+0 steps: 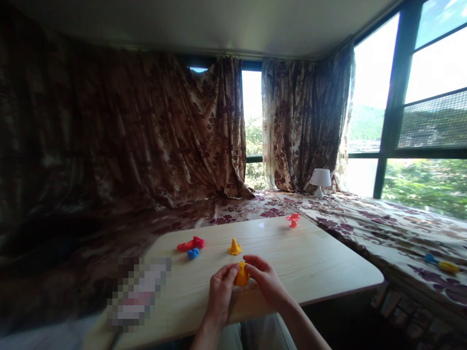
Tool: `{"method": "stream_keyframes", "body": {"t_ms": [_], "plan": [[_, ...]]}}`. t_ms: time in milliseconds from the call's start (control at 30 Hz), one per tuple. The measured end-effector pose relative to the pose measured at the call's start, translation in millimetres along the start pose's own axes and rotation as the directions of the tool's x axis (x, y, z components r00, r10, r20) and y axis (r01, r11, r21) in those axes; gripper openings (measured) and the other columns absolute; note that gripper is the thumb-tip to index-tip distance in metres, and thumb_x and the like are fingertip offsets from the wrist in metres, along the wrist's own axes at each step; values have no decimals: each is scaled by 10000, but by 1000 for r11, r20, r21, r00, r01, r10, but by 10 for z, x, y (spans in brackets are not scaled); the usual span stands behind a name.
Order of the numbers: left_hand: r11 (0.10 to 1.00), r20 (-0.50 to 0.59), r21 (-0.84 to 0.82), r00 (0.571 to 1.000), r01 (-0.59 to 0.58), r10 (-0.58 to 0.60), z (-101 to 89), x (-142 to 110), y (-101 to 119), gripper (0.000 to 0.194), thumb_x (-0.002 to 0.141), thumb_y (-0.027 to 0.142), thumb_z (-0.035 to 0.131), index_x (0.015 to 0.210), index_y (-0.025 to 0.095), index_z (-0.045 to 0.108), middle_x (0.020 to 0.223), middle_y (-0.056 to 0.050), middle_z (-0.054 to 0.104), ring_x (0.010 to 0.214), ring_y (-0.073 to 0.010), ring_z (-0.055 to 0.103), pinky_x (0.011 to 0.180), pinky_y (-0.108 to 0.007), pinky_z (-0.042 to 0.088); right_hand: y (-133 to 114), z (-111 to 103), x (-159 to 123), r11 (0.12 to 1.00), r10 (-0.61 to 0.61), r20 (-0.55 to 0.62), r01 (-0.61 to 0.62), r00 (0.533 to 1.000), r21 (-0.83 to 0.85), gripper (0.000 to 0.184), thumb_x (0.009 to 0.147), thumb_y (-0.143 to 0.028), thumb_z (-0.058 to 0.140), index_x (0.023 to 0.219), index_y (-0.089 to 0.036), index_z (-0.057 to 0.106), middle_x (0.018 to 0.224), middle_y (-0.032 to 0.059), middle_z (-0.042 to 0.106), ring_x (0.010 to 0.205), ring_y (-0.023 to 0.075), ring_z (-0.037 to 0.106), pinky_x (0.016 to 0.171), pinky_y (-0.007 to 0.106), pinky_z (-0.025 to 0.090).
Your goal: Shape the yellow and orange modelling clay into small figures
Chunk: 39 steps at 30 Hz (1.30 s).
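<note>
Near the front edge of the table, my left hand and my right hand both pinch a rounded lump of yellow modelling clay. My thumbs press on its upper part from either side. Just beyond my fingers, a yellow cone-shaped clay piece with a wide base stands upright on the table. Off to the left lie a red clay piece, with a darker pink-red end, and a small blue clay lump. Farther back on the right is a coral-red clay piece.
The pale wooden table has a rounded right corner. A pixelated object lies on its left side. Behind, a white lamp stands on a floral-covered ledge. Blue and yellow items lie on the ledge at right.
</note>
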<state>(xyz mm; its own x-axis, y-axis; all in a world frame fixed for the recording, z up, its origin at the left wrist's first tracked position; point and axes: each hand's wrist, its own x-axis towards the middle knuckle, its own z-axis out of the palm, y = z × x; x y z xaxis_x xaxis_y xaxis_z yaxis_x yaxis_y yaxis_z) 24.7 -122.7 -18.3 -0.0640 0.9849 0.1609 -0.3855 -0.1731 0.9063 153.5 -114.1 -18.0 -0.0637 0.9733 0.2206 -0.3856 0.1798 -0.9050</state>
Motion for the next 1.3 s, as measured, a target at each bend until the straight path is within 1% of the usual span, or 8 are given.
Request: {"method": "stream_keyframes", "body": {"t_ms": [300,467,567,633,800,900,1200,1300], "plan": [[999,101,48,995,7,-12,-1,-7,3,249,660,349,702,773,128,698,738,-41,696,693,-144,587,668,-233,446,28,-21,23,1000,-22,-53,22,998,-9,300,587,-357,771,821,-184,699,765,15,688,733,182,610,718,307,460],[988,-10,-142,998,54,-56,-11,-1,34,241,626,319,731,795,151,691,777,-29,702,726,-136,610,688,-229,456,-19,12,9,999,-31,-36,31,999,-8,363,683,-397,698,981,-192,669,901,37,690,868,209,610,805,336,453],[982,-47,-180,996,64,-73,3,-8,69,265,584,320,757,782,156,696,736,-21,699,684,-131,612,634,-216,452,-56,35,-11,1000,-22,20,23,1000,-19,377,656,-349,727,991,-189,659,885,38,692,879,211,611,816,333,444],[982,-10,-176,997,74,-77,12,-20,97,277,588,331,754,791,151,701,733,-28,697,679,-136,614,626,-223,453,-65,36,-20,1000,-18,40,18,999,-10,393,632,-326,743,992,-194,657,835,28,689,834,204,618,784,323,448],[973,204,-138,967,183,-152,-1,-49,172,287,644,357,719,824,135,696,805,-62,697,754,-172,622,693,-264,465,-39,1,-27,1000,-6,53,4,999,31,416,651,-300,726,1048,-210,639,777,5,664,728,165,608,706,292,448],[968,251,-115,949,223,-189,-17,-49,189,272,622,324,743,810,134,692,812,-63,697,792,-183,622,716,-265,465,-40,-1,-28,999,3,67,-6,998,51,418,657,-310,723,1054,-211,635,800,11,670,741,166,608,719,295,449],[969,121,-193,984,156,-134,3,-3,83,264,621,298,745,826,137,695,797,-59,703,765,-155,635,724,-245,475,-51,25,-25,993,18,90,-28,996,111,447,628,-288,755,1045,-190,626,875,39,689,821,195,630,756,311,460],[990,-29,-121,997,74,-78,-2,38,41,355,632,351,727,929,162,675,921,-78,693,846,-198,635,768,-301,476,-17,-3,-9,985,35,28,-40,999,169,460,627,-328,757,1044,-194,615,860,38,691,805,202,641,749,324,470]]}}
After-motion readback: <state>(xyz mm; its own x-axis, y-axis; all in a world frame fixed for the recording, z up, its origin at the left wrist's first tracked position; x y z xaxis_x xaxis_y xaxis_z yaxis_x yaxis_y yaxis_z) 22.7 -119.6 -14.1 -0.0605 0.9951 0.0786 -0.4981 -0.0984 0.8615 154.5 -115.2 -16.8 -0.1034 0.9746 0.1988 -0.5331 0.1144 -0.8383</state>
